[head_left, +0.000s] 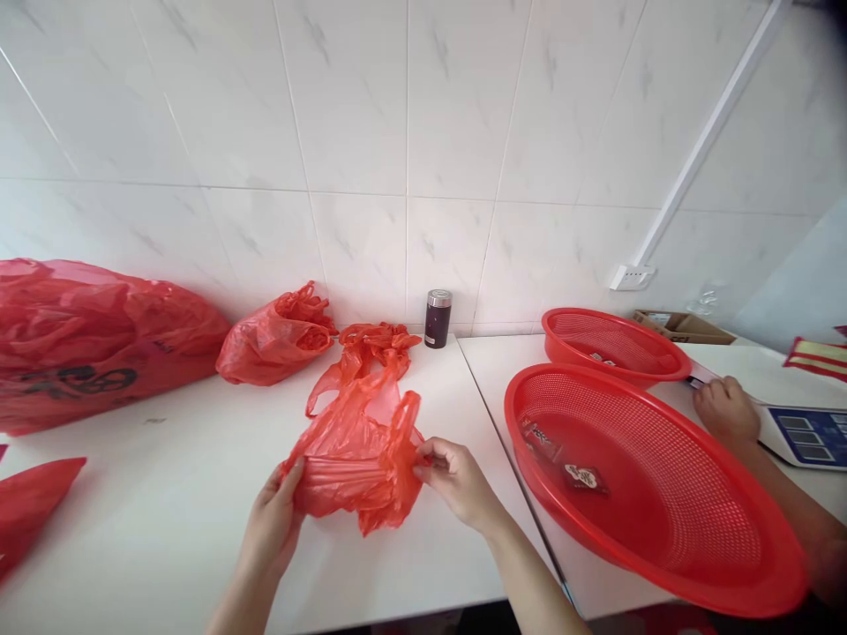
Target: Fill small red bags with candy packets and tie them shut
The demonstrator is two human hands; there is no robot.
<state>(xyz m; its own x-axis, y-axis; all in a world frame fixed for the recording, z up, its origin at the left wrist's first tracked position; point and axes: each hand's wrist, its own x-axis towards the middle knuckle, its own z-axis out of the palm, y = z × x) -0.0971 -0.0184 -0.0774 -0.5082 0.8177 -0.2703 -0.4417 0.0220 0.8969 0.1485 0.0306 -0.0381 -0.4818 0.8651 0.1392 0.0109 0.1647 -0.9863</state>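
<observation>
A thin red plastic bag (350,450) is stretched between my two hands, above the white table (198,494). My left hand (274,507) pinches its left side, thumb on top. At its right side, my right hand (456,476) grips the plastic between thumb and fingers. The bag is crumpled, with its handle loops standing up at the top. Just behind it lies a loose heap of red plastic bags (380,344), partly hidden by the one I hold.
Full red bags (99,344) and a bundled red bag (271,344) line the wall at left. A dark tumbler (438,319) stands behind. Red baskets (688,459) with small packets sit at right, by another person's hand (728,410) and a scale (807,437).
</observation>
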